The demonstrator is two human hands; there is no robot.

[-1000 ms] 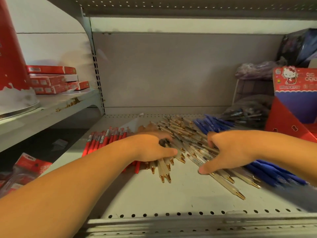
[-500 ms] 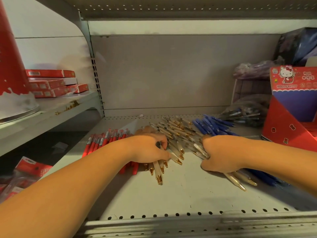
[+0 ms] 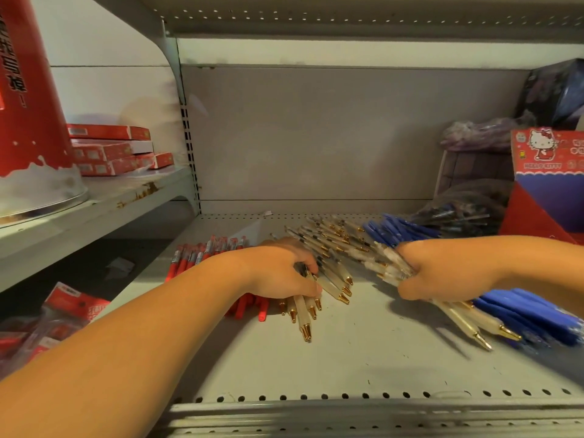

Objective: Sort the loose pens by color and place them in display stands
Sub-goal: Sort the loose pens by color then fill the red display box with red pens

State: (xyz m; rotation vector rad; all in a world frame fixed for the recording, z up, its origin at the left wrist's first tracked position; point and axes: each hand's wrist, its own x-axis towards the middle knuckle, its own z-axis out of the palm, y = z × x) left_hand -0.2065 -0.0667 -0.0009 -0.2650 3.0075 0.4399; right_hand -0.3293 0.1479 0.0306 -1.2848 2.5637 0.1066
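Grey shelf (image 3: 331,358) carried everything. Hello Kitty display stand (image 3: 543,159) sat far right, well apart from our hands. Blue pens (image 3: 524,314) were piled on the right, clear gold-tipped pens (image 3: 328,241) fanned across the middle, red pens (image 3: 189,260) lay in a row on the left, partly under our wrist. Our right hand (image 3: 436,273) had its fingers curled round a bundle of clear pens, tips sticking out lower right above the blue pile. Our left hand (image 3: 278,273) gripped a few clear pens just beside the red ones.
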